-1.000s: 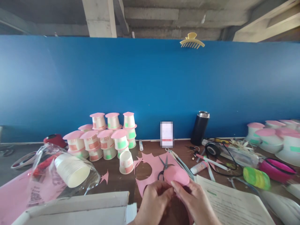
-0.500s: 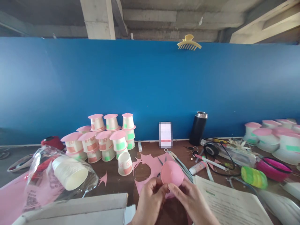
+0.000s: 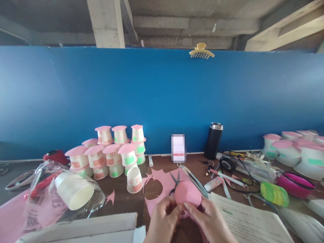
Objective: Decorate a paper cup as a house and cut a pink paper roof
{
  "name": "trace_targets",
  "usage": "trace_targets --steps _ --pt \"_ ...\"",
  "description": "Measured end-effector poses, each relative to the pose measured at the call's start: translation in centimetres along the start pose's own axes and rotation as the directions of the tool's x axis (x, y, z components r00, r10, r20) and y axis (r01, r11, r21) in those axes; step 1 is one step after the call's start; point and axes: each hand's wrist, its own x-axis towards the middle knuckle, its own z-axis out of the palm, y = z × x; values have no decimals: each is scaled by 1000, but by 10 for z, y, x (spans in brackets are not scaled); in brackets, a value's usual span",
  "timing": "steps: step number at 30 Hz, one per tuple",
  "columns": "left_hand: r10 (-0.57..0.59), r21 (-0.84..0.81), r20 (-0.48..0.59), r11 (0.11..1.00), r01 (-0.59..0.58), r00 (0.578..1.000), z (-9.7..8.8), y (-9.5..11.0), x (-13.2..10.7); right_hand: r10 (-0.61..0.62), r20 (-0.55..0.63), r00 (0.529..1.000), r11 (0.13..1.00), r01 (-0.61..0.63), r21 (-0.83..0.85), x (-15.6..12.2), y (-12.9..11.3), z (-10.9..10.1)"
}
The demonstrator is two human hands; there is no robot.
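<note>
Both hands meet low at the centre of the table around a pink paper cone (image 3: 187,193). My left hand (image 3: 163,221) pinches its lower left edge and my right hand (image 3: 209,222) pinches its lower right edge, fingers closed on the paper. Just behind the cone lie black scissors (image 3: 175,179) on a pink paper sheet (image 3: 162,180) with round cut-outs. A single paper cup (image 3: 134,180) with pink window stickers stands to the left of the sheet.
A pile of cup houses with pink roofs (image 3: 113,152) stands at the back left against a blue partition. A bagged stack of white cups (image 3: 73,190), a cardboard box (image 3: 83,229), a black flask (image 3: 214,141), an open booklet (image 3: 250,221), glue stick, tape rolls surround the hands.
The hands have turned the pink cone, its open side now tipped more towards me and lower. The view has tilted slightly downward.
</note>
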Motion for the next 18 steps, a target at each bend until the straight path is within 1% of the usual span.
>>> trace_targets --steps 2,6,11,13,18 --pt "-3 -1 -12 1000 3 1000 0 3 -1 -9 15 1000 1000 8 12 -1 -3 0" --pt "-42 21 -12 999 42 999 0 7 -1 -9 56 998 995 3 96 -5 -12 1" --pt "-43 30 39 999 42 998 1 2 -1 68 -13 998 979 -65 194 -3 -14 1" --pt "-43 33 40 999 42 998 2 1 -2 63 -32 998 982 -56 178 -1 -10 0" --pt "-56 34 44 998 54 997 3 4 -3 52 -90 995 996 -46 74 0 -6 0"
